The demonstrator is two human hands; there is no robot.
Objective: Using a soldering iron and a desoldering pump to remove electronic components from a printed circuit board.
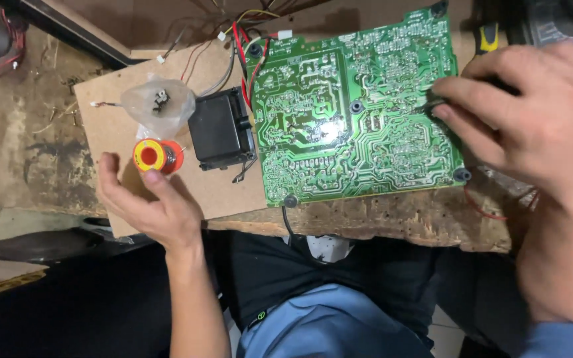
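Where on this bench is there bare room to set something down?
Bare hardboard sheet shows between the black box and the sheet's near edge, and near its far corner, left of the wires. It is crowded around the solder spool, plastic bag and left hand; the circuit board fills the rest.

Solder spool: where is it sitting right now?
The solder spool is on the left of the head view, on the brown board, just above the left hand, below a small plastic bag and left of the black box.
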